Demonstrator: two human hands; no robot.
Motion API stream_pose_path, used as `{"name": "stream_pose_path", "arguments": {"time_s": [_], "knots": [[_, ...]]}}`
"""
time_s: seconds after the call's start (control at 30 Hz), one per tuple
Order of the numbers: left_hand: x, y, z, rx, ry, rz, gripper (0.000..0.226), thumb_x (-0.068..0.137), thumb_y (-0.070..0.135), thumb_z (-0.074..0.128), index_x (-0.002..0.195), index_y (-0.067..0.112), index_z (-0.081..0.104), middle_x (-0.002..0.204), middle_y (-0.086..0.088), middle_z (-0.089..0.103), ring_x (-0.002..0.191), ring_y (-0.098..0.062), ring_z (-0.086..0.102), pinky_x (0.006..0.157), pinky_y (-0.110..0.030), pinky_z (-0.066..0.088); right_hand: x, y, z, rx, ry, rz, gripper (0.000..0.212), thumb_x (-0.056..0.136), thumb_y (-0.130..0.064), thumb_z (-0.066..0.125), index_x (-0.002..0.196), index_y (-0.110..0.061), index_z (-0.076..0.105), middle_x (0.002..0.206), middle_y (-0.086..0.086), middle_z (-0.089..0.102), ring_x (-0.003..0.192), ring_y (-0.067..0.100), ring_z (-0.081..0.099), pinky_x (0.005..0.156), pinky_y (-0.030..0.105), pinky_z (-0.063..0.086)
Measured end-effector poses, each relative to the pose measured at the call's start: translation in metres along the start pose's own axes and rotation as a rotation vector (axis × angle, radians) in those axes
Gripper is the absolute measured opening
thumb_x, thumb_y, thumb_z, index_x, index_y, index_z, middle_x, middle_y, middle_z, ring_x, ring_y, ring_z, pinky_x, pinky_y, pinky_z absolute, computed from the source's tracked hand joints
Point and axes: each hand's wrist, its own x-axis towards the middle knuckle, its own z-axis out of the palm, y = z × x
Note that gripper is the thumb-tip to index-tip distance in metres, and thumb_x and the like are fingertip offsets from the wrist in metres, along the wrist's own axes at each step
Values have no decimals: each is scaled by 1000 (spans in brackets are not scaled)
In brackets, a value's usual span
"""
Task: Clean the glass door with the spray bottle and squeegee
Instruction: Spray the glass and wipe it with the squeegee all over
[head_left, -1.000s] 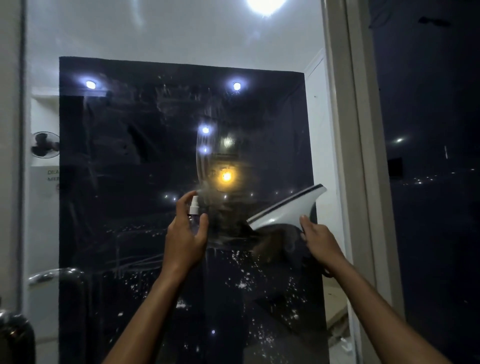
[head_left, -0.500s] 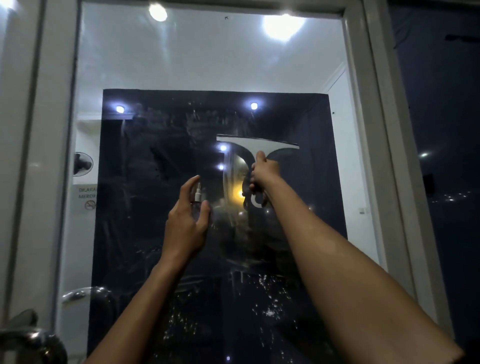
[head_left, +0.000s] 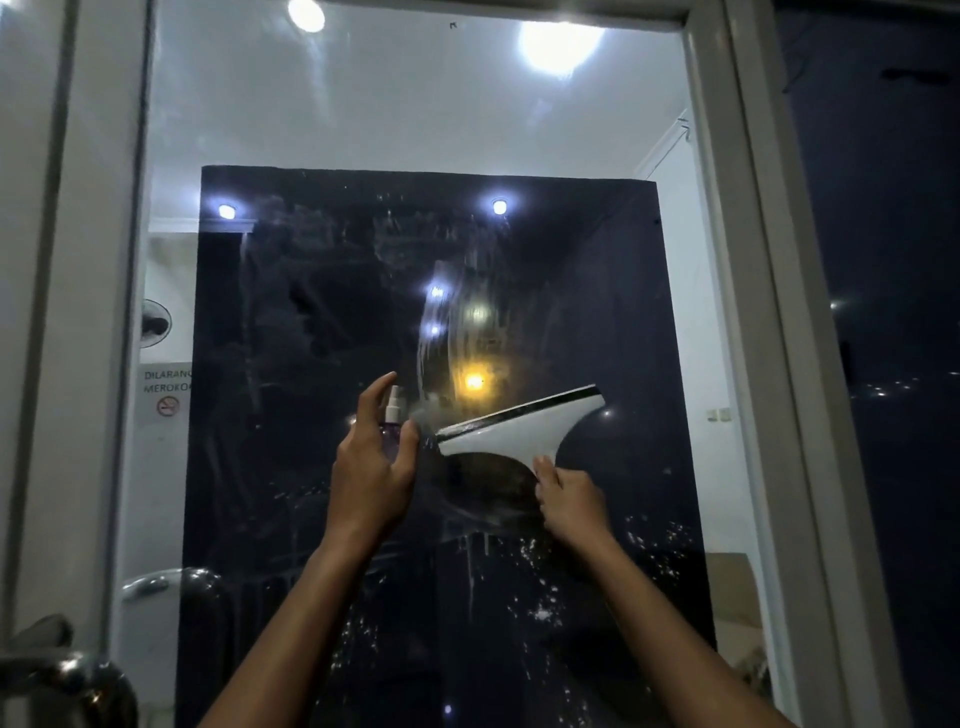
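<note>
Reading "DILARANG MEROKOK", sign (head_left: 167, 391) behind glass door (head_left: 519, 130).

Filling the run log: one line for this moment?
left hand holds spray bottle | right hand holds squeegee, blade tilted | glass door streaked

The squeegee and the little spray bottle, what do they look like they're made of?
Squeegee: probably smooth white plastic, judging by its even matte body, with a dark strip along the top edge, likely rubber. Spray bottle: seemingly clear, purple-tinted plastic with a white nozzle; the left hand hides most of it, so glass can't be excluded.
</note>
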Motion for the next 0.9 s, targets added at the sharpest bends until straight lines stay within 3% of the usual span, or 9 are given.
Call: {"name": "stream_pose_path", "arguments": {"time_s": [0.1,0.2,0.3,0.4,0.57,0.63,0.73,0.9], "knots": [[-2,1,-2,0,-3,-13,49,99,30,57,142,43,39,90,2,64,68,-6,56,59,-25,39,-2,-8,-14,-79,51,-147,57,105,-48,39,60,-16,54,61,-3,58,59,14,56,55,28,40],[4,3,-4,-9,-3,-9,49,99,29,56,143,43,38,84,4,62,67,-10,58,57,-26,40,12,-35,-12,-288,-32,-332,60,101,-61,35,58,-22,53,61,-5,55,58,16,54,55,30,37],[8,5,-5,-5,0,3,50,100,28,56,143,43,37,88,8,63,72,-9,62,58,-24,42,35,-64,4,-638,-242,-419,66,93,-76,29,85,-26,71,86,-3,66,77,18,58,65,34,41],[7,3,-3,-6,4,-8,49,101,27,56,143,43,37,91,5,64,71,-10,61,59,-25,43,56,-69,-3,-798,-345,-372,74,86,-85,25,110,-33,71,111,2,70,97,24,63,77,41,45],[-3,1,4,-13,-11,-14,48,100,30,55,143,42,39,89,3,64,66,-10,58,59,-26,40,79,-35,-73,-957,-316,-244,78,86,-86,22,132,-37,62,142,4,58,128,32,55,102,48,45],[-6,3,8,-24,-26,-27,48,101,27,56,144,41,39,102,0,68,78,-19,65,64,-27,44,85,-18,-109,-958,-305,-159,79,89,-83,25,135,-30,61,143,9,57,128,33,55,101,43,45],[-7,7,12,-33,-35,-36,49,101,25,57,143,41,39,101,10,64,83,-12,65,63,-26,45,86,9,-164,-943,-255,-10,88,87,-82,27,129,-16,65,134,16,62,115,33,61,84,34,43],[-12,16,19,-24,-59,-19,46,101,23,56,141,39,39,106,3,68,75,-12,64,61,-30,49,69,30,-207,-921,-184,54,96,70,-90,18,111,-21,70,119,6,69,98,25,62,90,40,51]]}}
